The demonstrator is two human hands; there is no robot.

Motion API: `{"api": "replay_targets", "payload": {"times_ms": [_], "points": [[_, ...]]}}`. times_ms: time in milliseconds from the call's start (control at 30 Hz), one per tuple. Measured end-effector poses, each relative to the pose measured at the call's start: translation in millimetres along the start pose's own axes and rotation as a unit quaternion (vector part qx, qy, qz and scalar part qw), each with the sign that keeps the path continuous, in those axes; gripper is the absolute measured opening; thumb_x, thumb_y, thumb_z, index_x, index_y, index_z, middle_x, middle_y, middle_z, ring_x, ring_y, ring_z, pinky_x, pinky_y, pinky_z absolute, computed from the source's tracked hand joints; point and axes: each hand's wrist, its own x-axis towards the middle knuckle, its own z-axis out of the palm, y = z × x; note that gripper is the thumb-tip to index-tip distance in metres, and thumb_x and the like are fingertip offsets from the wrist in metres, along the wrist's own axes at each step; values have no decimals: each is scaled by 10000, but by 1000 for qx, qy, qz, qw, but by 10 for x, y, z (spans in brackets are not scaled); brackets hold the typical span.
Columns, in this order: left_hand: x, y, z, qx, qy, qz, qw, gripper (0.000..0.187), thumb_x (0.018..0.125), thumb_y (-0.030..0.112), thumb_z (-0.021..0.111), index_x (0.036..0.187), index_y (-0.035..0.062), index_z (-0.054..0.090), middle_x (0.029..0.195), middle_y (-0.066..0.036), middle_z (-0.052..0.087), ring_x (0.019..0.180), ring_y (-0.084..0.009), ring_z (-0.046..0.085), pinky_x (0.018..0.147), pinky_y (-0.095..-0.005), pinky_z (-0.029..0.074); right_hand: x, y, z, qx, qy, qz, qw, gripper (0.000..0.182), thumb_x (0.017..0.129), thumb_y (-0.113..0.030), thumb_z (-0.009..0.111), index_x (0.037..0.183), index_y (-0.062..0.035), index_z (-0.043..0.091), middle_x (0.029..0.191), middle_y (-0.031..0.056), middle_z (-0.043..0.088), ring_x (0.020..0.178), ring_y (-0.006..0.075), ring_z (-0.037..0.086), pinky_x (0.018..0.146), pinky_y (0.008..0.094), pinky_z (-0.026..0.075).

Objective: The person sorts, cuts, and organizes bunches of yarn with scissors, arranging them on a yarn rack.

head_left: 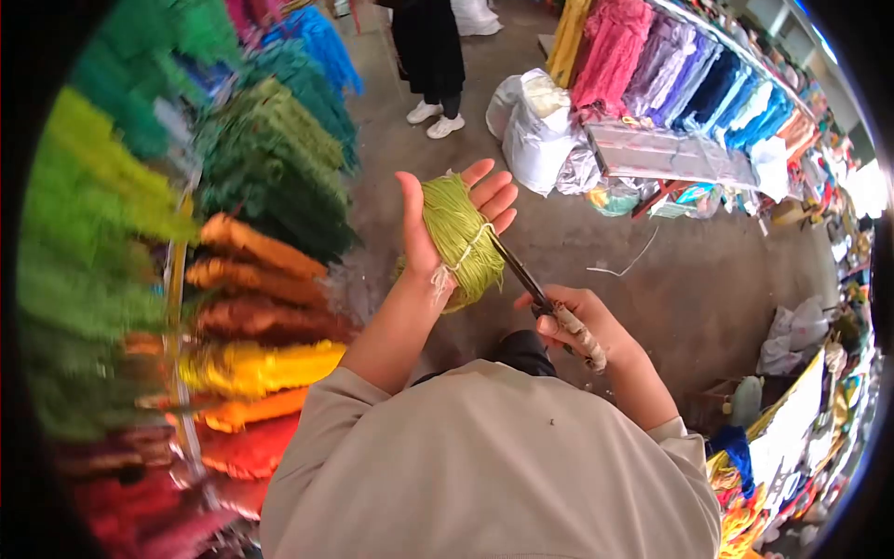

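- Our left hand (pixel 414 233) lay palm up, fingers spread and thumb held apart, bearing a green yarn bundle (pixel 458 224) without gripping it.
- Our right hand (pixel 603 321) had closed round the wrapped handles of dark scissors (pixel 523 274); how far their blades were parted, we could not tell.
- The blade tips met the bundle's edge beside its white tie (pixel 469 246). Working well there, we judged, meant keeping the points shallow, angled off the palm and clear of the green strands, with the fingertips held back and the supporting palm steady.
- Beyond our hands, yellow yarn (pixel 265 368) hung among other colours on our left.
- Farther off, a person (pixel 428 51) stood on the floor (pixel 577 224), near a pale sack (pixel 540 140).
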Motion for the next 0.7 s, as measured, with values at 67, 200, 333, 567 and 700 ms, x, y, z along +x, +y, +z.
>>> {"api": "replay_targets", "payload": {"times_ms": [67,200,333,567,700], "points": [[553,122,-173,17,2,-15,1000,1000,870,825,297,1397,-10,452,1297,-221,600,1196,-337,594,1026,-464,457,439,-14,-369,-8,6,-9,1000,434,901,-376,726,1161,-36,649,694,-38,534,594,63,488,557,240,420],[1729,316,-475,55,-4,-18,998,996,869,821,311,1397,-12,448,1297,-222,600,1192,-338,596,1023,-464,462,1353,-100,-1237,7,14,-56,998,419,904,-364,723,1171,-49,648,697,-32,537,593,63,497,546,247,421],[2779,531,-676,25,19,-5,999,978,876,810,318,1392,-10,448,1297,-229,599,1190,-344,595,1018,-477,466,2201,-572,-2129,-40,18,-29,999,399,890,-342,739,1146,-50,648,682,-19,517,598,62,498,553,261,423],[4247,1183,-1257,59,59,50,995,957,890,802,291,1411,13,445,1302,-193,606,1161,-308,618,1007,-458,479,3807,-869,-3218,-59,-33,-25,997,351,861,-284,782,1094,-52,659,665,-26,505,569,55,442,520,259,366],[5058,1573,-1567,40,87,52,994,935,904,785,291,1404,12,456,1310,-183,603,1169,-303,613,1015,-452,472,4686,-937,-3768,-59,-59,-15,996,306,899,-229,736,1132,-51,652,660,-48,514,561,50,437,512,237,346]]}}
